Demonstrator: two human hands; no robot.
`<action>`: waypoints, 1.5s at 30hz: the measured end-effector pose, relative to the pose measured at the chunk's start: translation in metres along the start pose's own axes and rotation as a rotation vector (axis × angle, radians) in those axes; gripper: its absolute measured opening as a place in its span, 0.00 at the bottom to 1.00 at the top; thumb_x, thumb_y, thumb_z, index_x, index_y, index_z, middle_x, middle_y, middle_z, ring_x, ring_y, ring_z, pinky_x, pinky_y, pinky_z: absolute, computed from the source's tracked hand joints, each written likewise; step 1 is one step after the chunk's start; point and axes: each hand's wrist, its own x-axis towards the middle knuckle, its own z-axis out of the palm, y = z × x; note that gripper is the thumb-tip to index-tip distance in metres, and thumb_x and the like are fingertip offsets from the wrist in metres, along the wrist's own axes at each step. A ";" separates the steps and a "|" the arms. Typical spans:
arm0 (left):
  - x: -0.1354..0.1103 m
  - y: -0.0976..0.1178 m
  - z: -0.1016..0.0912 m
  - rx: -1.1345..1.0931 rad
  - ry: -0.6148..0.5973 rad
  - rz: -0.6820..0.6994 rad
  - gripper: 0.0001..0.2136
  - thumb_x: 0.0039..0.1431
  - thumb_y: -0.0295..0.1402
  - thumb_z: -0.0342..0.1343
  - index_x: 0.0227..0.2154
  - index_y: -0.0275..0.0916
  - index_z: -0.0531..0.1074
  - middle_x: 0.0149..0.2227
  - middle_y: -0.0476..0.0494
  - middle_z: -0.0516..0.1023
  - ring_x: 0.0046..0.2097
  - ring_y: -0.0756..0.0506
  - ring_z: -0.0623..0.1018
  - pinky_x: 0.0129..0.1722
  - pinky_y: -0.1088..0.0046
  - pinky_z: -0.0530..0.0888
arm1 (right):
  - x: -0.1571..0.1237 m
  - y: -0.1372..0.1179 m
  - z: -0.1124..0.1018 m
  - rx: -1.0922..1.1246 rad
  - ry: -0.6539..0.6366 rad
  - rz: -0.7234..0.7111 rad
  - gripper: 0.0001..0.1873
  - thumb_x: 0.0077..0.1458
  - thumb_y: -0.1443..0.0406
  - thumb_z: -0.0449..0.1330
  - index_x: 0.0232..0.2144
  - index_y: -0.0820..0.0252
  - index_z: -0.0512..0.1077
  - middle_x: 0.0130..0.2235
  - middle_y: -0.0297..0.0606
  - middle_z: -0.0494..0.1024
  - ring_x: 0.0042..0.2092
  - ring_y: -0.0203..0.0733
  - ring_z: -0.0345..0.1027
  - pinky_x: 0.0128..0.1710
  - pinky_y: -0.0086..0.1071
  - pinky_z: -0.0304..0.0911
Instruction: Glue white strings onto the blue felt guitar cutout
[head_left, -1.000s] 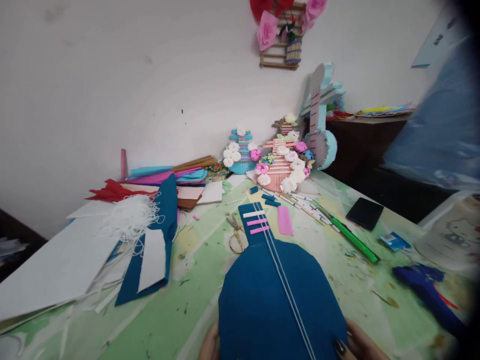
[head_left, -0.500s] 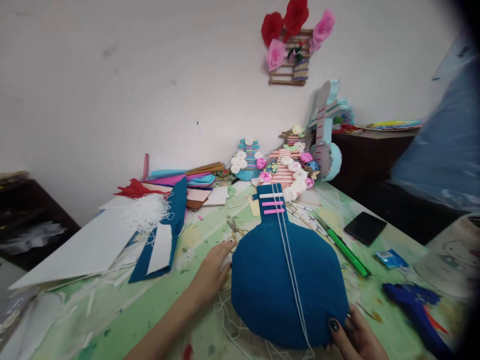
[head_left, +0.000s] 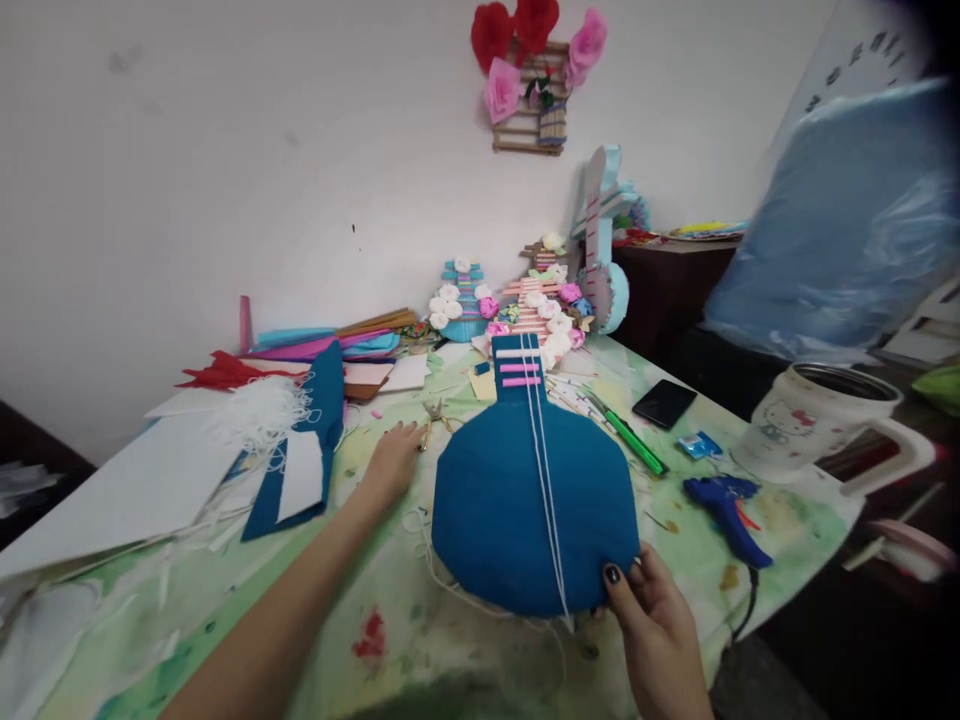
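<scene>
My right hand point(head_left: 654, 620) pinches the lower right edge of a blue guitar-shaped cutout point(head_left: 487, 510), thumb on the front and fingers behind. Two white strings point(head_left: 546, 480) run down its face from the neck to the bottom edge. Across the neck lie one white and two pink strips point(head_left: 520, 376). My left hand point(head_left: 396, 458) rests on the table just left of the cutout, open, with its fingers stretched toward the small scissors point(head_left: 433, 414). The fingertips are beside the scissors' handle; whether they touch it I cannot tell.
Left are a tangle of white string point(head_left: 271, 415), blue sheet point(head_left: 332, 395) and white boards point(head_left: 142, 480). Right stand a green cutter point(head_left: 634, 440), black phone point(head_left: 664, 404), blue glue gun point(head_left: 727, 515) and white mug point(head_left: 784, 425). Flower-decorated paper guitars point(head_left: 534, 305) lean at the back.
My left hand has left the cutout's left edge and reached forward to the scissors. My right hand still holds the cutout. The camera view has shifted to the right.
</scene>
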 end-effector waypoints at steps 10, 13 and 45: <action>-0.141 0.132 0.004 -1.887 0.063 -0.367 0.28 0.55 0.56 0.48 0.48 0.38 0.67 0.44 0.36 0.76 0.44 0.39 0.77 0.42 0.60 0.74 | -0.015 -0.018 0.027 0.047 -0.036 -0.122 0.16 0.51 0.60 0.64 0.41 0.56 0.67 0.35 0.35 0.73 0.30 0.35 0.64 0.24 0.25 0.63; -0.164 0.163 0.011 -1.898 0.064 -0.403 0.27 0.47 0.42 0.64 0.49 0.39 0.65 0.45 0.36 0.74 0.43 0.41 0.76 0.38 0.66 0.74 | -0.021 -0.013 0.026 0.051 -0.078 -0.123 0.14 0.52 0.61 0.63 0.41 0.55 0.67 0.35 0.34 0.72 0.30 0.35 0.63 0.25 0.25 0.64; -0.127 0.087 0.006 -0.136 -0.219 0.324 0.26 0.54 0.38 0.59 0.56 0.42 0.63 0.61 0.37 0.63 0.64 0.28 0.51 0.57 0.36 0.46 | -0.039 -0.080 -0.048 0.314 0.228 -0.158 0.07 0.44 0.73 0.66 0.29 0.61 0.74 0.33 0.29 0.71 0.25 0.27 0.59 0.20 0.20 0.60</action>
